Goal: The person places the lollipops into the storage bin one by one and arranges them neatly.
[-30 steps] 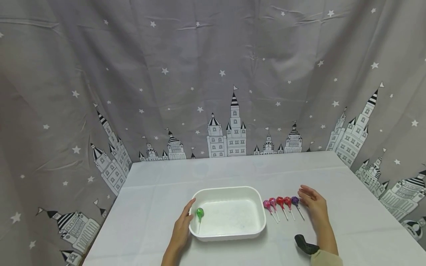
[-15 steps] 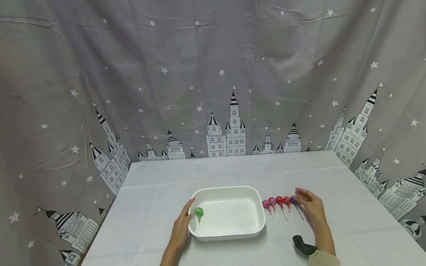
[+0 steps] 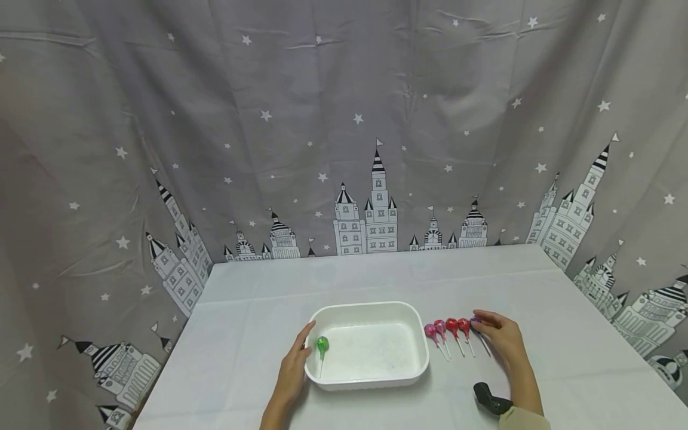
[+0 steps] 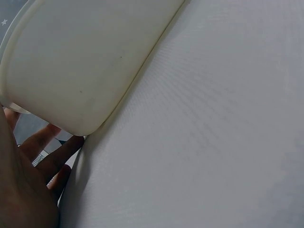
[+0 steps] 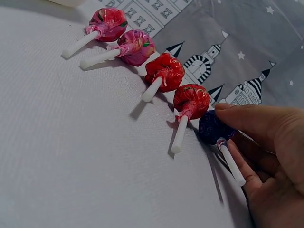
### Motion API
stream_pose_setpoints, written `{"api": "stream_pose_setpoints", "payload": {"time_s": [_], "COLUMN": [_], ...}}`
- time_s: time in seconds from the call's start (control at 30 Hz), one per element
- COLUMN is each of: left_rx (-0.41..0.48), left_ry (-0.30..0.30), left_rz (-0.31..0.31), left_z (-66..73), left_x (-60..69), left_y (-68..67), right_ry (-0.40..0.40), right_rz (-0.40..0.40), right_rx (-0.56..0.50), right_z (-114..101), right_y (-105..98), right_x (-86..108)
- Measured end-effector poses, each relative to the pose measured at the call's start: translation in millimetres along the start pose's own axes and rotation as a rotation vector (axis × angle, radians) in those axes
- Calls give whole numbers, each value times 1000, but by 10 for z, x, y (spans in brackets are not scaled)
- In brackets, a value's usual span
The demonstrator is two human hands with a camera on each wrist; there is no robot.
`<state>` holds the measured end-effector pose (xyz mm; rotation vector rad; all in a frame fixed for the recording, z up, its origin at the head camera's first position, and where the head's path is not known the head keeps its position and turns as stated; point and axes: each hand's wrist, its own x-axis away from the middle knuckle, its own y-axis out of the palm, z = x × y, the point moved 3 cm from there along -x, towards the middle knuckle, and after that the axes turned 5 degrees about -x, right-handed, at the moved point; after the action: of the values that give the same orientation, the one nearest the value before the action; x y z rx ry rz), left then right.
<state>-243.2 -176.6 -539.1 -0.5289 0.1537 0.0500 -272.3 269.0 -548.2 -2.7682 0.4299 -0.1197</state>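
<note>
Your right hand (image 3: 504, 337) has shifted left onto the purple lollipop (image 5: 213, 128), its fingers now pinching the wrapped head.
The purple lollipop sits at the row's right end on the white surface (image 3: 269, 298), beside a red lollipop (image 3: 464, 325); your left hand (image 3: 292, 371), fingers extended, touches the tray (image 3: 371, 383) at left.

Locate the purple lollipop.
In the right wrist view, the purple lollipop is the rightmost of five, next to a red lollipop, with the right hand at its head.
</note>
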Motion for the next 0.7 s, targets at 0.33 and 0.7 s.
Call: {"api": "stream_pose_setpoints", "payload": {"time_s": [0.33, 0.7], "left_rx": [8, 10], "left_ry": [15, 25], "left_rz": [3, 6], "left_z": [-3, -9], "left_x": [-3, -1], "left_y": [-11, -16], "right_ry": [-31, -30], "right_rz": [-2, 2], "right_rx": [51, 55], "right_z": [-25, -70], "right_y": [-22, -32], "right_x": [42, 86]}}
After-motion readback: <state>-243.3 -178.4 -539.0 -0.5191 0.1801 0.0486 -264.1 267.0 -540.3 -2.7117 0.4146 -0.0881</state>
